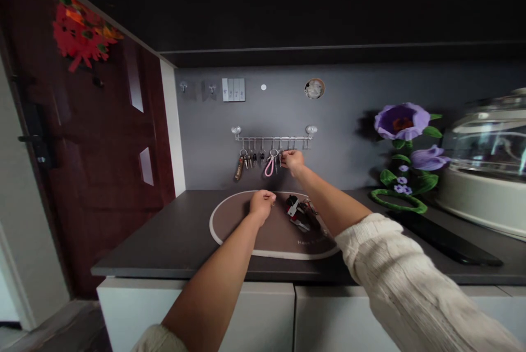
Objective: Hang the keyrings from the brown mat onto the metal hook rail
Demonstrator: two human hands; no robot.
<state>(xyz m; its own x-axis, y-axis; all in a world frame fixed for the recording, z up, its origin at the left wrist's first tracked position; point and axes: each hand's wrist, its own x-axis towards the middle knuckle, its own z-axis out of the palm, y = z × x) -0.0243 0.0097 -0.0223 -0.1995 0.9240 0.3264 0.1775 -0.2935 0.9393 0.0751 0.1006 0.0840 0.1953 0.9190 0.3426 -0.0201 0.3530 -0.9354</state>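
My right hand (293, 162) reaches up to a clear wall-mounted hook rail (271, 138), its fingertips pinched on a small key at one of the hooks; the fingers partly cover it. Just left of that hand hangs a pink loop keychain (269, 166) on a ring. Farther left on the rail are several keys (250, 160) and a brown strap keychain (239, 168). Low over the brown oval mat (234, 220), my left hand (262, 205) is closed, and what its fingers hold, if anything, is hidden. A pile of keys (299, 210) lies on the mat to its right.
A dark shelf (287, 12) overhangs the counter (156, 237). At right stand purple artificial flowers (402, 121), a black flat object (447, 239) and a white appliance with a clear top (485, 193). A dark red door (135, 204) is at left.
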